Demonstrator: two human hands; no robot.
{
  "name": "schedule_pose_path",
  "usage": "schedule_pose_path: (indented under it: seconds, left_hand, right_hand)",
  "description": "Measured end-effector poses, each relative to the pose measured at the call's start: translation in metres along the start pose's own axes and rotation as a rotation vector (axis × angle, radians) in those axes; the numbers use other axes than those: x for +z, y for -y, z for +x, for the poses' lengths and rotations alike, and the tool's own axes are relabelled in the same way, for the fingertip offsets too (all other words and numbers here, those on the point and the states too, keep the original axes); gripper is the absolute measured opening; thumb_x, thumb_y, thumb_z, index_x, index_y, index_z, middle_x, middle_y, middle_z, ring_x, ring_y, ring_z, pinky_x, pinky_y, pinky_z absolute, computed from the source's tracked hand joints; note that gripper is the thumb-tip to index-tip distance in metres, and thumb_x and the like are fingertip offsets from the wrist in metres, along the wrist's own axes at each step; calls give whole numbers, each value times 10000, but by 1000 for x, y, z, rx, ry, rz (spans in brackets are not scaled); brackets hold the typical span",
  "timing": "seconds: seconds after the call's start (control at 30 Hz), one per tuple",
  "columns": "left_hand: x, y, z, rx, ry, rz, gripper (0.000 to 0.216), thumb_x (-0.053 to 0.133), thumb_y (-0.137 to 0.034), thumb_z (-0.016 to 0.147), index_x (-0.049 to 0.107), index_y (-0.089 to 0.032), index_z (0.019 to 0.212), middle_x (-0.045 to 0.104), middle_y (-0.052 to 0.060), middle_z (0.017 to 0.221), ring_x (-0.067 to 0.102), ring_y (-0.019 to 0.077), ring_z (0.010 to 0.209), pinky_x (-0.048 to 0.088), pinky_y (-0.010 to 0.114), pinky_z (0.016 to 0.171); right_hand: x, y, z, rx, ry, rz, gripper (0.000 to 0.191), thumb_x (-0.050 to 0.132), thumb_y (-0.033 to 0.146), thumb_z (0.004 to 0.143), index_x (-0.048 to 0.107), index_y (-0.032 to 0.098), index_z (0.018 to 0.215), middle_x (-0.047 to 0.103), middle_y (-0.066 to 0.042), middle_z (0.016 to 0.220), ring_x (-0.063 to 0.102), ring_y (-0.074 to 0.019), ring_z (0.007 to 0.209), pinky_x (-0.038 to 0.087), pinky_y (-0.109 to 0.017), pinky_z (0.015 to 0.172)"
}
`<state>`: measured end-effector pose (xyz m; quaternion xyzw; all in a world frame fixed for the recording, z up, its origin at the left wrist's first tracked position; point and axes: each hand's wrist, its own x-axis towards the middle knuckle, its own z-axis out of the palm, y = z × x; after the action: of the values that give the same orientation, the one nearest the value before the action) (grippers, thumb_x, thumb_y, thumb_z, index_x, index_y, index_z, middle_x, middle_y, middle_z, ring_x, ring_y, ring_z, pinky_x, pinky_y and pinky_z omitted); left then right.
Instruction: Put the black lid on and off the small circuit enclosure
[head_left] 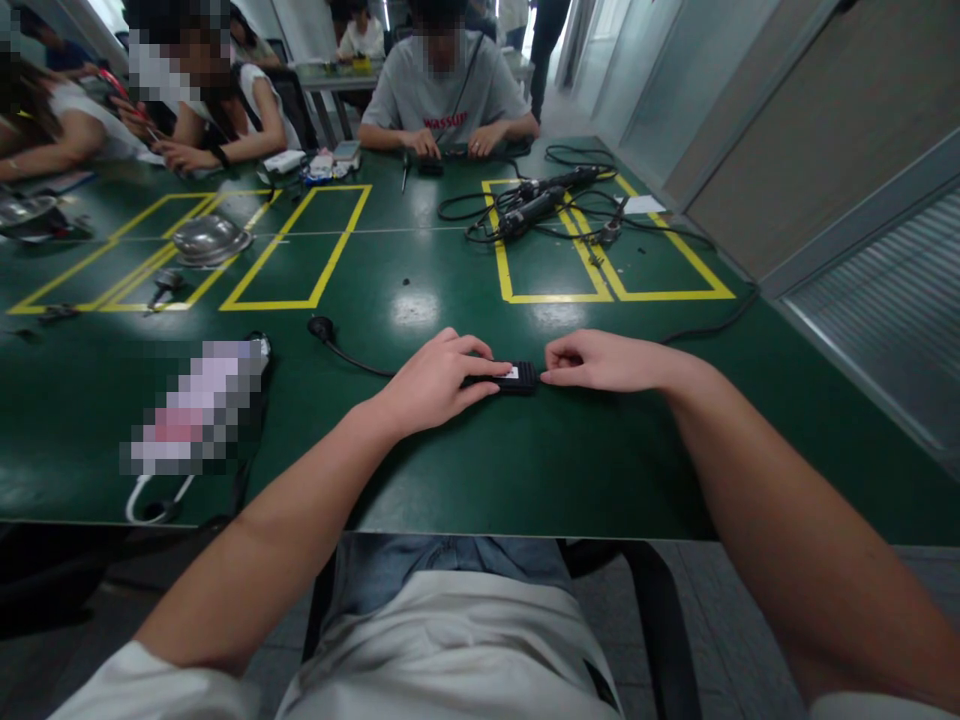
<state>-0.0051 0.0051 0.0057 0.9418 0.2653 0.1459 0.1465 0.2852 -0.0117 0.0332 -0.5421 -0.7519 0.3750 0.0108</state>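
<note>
A black power adapter with a white label lies on the green table near its front edge. My left hand grips it from the left, fingertips on its top and thumb along the near side. From beneath that hand a black cord runs left to a plug. My right hand is closed in a pinch just off the adapter's right end. Whatever is between its fingertips is hidden or too thin to make out. Behind my right wrist another black cable runs off toward the table's right edge.
Black tools with tangled cables lie by yellow tape at the back right. A metal bowl-shaped part and a small metal part sit left. A blurred phone-like object lies nearer. Across the table, a person handles small parts.
</note>
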Motion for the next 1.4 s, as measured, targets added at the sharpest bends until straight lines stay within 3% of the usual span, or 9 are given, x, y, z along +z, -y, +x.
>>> schedule_pose_path:
  seconds: [0.13, 0.27, 0.5, 0.63, 0.77, 0.83, 1.1, 1.27, 1.4]
  left_hand:
    - [1, -2, 1, -23, -31, -87, 346, 665, -329, 1111, 803, -276, 1424, 775, 114, 1326, 687, 280, 1187, 522, 472, 1102]
    - [1, 3, 3, -157, -153, -139, 353, 658, -342, 1107, 765, -256, 1432, 791, 95, 1289, 693, 269, 1148, 545, 455, 1078]
    - [3, 16, 3, -298, -140, -12, 270, 698, -292, 1062, 782, -214, 1306, 790, 108, 1270, 688, 298, 1185, 538, 496, 1132]
    - [-1, 12, -1, -350, -203, 83, 256, 728, -393, 1042, 786, -204, 1206, 704, 135, 1302, 694, 293, 1139, 581, 468, 1056]
    - [-11, 7, -3, -392, -26, 206, 461, 612, -560, 1087, 772, -203, 842, 675, 117, 965, 674, 297, 920, 571, 445, 866]
    - [-15, 4, -2, -391, 58, 225, 548, 557, -592, 1106, 747, -207, 766, 652, 104, 858, 654, 289, 854, 535, 421, 808]
    - [-23, -2, 2, -433, -16, 170, 532, 624, -593, 1093, 727, -187, 765, 666, 86, 881, 600, 228, 777, 411, 364, 711]
    - [-21, -3, 4, -464, 104, 158, 505, 655, -569, 1084, 742, -181, 772, 669, 80, 852, 595, 223, 751, 373, 358, 680]
    - [-19, -2, 4, -464, 46, 168, 444, 714, -560, 1054, 742, -180, 826, 699, 88, 898, 604, 222, 767, 372, 348, 680]
  right_hand:
    - [-1, 0, -1, -2, 10, -36, 524, 704, 754, 851, 634, 245, 751, 526, 21, 674, 482, -183, 661, 352, -350, 649]
    - [-1, -3, -1, -9, 16, -40, 519, 669, 744, 879, 641, 246, 735, 511, 23, 651, 479, -182, 651, 339, -347, 645]
    - [-1, -5, 0, -12, 19, -60, 533, 649, 750, 888, 636, 245, 719, 525, 17, 658, 485, -178, 651, 346, -347, 641]
    - [-1, -4, 0, 9, 15, -63, 555, 665, 773, 879, 630, 245, 711, 522, 18, 656, 484, -179, 644, 351, -349, 642]
    - [0, -2, 0, 7, 3, -65, 620, 685, 827, 861, 573, 249, 666, 497, 22, 641, 454, -172, 629, 342, -350, 636]
    - [1, 0, -1, 3, -6, -69, 651, 680, 859, 853, 555, 251, 657, 492, 21, 643, 443, -170, 630, 333, -352, 632]
    - [-6, 3, -9, -57, -44, -49, 688, 604, 917, 861, 578, 249, 697, 478, 21, 673, 452, -171, 652, 334, -344, 644]
    - [-1, 0, -5, -5, -2, -49, 713, 627, 943, 834, 565, 249, 682, 462, 28, 651, 432, -164, 640, 312, -340, 625]
    - [0, -1, -3, -15, 15, -42, 721, 633, 954, 828, 564, 251, 682, 451, 33, 654, 425, -162, 639, 312, -339, 622]
